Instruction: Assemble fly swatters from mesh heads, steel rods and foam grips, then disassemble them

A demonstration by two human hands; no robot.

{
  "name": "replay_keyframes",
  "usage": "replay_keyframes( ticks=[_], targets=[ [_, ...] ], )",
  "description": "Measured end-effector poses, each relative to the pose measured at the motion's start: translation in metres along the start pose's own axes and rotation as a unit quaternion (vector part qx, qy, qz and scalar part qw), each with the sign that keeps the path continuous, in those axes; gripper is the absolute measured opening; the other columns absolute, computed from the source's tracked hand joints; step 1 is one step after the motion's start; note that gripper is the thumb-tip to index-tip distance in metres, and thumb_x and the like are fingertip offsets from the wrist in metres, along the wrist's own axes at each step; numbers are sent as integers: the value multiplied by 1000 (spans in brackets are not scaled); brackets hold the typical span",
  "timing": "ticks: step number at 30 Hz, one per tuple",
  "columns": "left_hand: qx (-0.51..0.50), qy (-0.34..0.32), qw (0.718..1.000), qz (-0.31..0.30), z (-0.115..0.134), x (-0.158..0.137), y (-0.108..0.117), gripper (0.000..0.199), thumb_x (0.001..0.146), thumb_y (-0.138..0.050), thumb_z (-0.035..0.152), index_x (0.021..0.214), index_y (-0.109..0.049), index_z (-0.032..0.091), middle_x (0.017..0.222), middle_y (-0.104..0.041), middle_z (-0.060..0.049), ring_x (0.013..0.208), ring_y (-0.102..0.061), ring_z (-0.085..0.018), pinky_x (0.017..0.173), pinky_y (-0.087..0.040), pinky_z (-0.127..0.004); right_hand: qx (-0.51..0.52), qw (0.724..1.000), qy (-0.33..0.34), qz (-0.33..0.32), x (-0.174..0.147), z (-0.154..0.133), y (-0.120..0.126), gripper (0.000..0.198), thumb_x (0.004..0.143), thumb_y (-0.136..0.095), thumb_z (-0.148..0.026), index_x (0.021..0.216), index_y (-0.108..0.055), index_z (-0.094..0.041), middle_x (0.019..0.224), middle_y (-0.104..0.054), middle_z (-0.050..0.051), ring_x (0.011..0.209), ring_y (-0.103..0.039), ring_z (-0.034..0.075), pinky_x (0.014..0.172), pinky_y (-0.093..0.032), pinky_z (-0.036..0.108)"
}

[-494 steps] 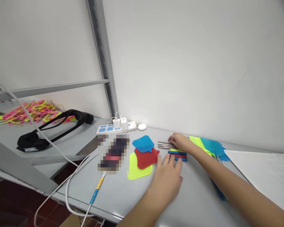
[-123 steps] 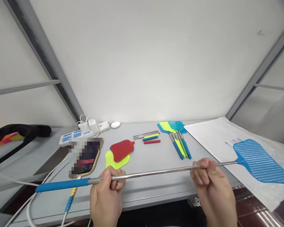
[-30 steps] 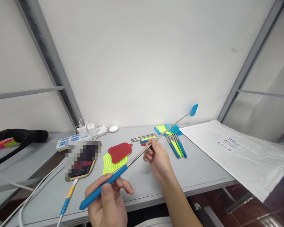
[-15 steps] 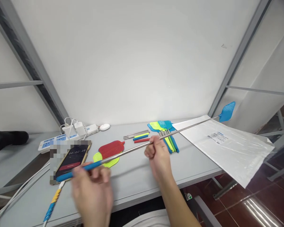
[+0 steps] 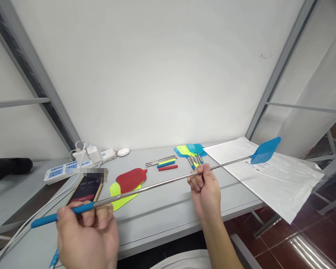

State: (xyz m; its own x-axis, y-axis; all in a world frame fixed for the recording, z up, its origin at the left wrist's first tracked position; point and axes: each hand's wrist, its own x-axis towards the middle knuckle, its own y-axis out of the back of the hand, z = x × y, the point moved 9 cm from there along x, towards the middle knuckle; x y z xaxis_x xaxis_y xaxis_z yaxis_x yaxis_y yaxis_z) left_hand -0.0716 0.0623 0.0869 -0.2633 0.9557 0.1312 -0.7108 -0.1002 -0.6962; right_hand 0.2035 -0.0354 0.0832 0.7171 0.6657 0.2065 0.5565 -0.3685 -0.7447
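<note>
A blue fly swatter with a long metal telescopic rod [image 5: 159, 184] is held across the desk between my hands. Its blue grip [image 5: 46, 220] lies in the closed fingers of my left hand [image 5: 86, 233]. My right hand [image 5: 205, 186] pinches the rod right of its middle. At the far end, the blue swatter head [image 5: 266, 150] hangs over the white plastic bag. On the desk, a red swatter head [image 5: 131, 179] overlaps a yellow-green one [image 5: 124, 202]. Behind my right hand lies a pile of assembled swatters [image 5: 186, 150], their handles partly hidden by it.
Loose metal rods [image 5: 159, 160] lie beside yellow, blue and red handles [image 5: 168, 168]. A phone [image 5: 86, 188] with a running timer and a power strip [image 5: 64, 171] with white plugs are at left. The white plastic bag [image 5: 291, 186] overhangs the desk's right front edge.
My left hand has moved left and down with the grip, and my right hand has shifted right along with the rod. The blue head has turned flatter and dropped lower over the bag.
</note>
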Motion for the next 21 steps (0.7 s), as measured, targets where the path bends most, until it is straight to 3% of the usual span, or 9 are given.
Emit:
replay_keyframes(
  ticks=[4,7,9,13,17,19,21],
  targets=[
    [-40,59,997,-36,-29,-30,-25,22,95,-52,40,83,-53,22,50,-30,10,37,-24,-7,44,-33,-23,-17,998,-38,-36,-21,34,-20,33,93,-55,-48,77,-60,-20,53,-26,-8,52,-21,9,53,-21,27],
    [-44,65,995,-58,-30,-35,-27,20,94,-54,38,86,-56,20,51,-32,9,39,-27,-6,45,-33,-21,-64,993,-67,-79,-31,43,-24,29,90,-60,-46,88,-66,-18,54,-26,-8,54,-23,10,53,-21,27],
    [-51,41,997,-32,-14,-21,-11,21,94,-55,37,83,-56,19,51,-32,9,39,-25,-6,44,-33,-20,-71,992,-72,-74,-27,32,-12,30,87,-64,-47,89,-68,-17,52,-25,-9,52,-23,9,54,-26,26],
    [-71,-6,997,13,11,6,13,24,93,-57,34,75,-53,18,51,-29,9,40,-22,-6,42,-31,-19,14,999,-28,25,-7,-6,24,34,90,-57,-51,81,-64,-20,50,-20,-10,49,-17,9,57,-34,25],
    [-63,55,996,-8,-21,-19,-9,24,92,-59,38,77,-53,20,49,-28,10,36,-23,-6,40,-28,-20,10,998,20,65,-11,-6,19,32,88,-61,-50,76,-61,-21,52,-20,-10,49,-19,9,54,-32,23],
    [-55,112,991,-44,-45,-44,-28,24,93,-55,44,85,-55,22,51,-32,10,36,-28,-5,39,-26,-20,5,998,2,63,-22,10,7,33,90,-58,-51,78,-63,-21,51,-22,-9,50,-22,10,54,-31,23],
    [-56,110,990,-66,-50,-59,-38,23,93,-56,43,86,-56,22,51,-33,10,36,-30,-5,42,-31,-20,5,999,-18,51,-32,23,0,32,91,-57,-50,83,-66,-20,50,-23,-9,51,-22,9,55,-31,24]
  ],
)
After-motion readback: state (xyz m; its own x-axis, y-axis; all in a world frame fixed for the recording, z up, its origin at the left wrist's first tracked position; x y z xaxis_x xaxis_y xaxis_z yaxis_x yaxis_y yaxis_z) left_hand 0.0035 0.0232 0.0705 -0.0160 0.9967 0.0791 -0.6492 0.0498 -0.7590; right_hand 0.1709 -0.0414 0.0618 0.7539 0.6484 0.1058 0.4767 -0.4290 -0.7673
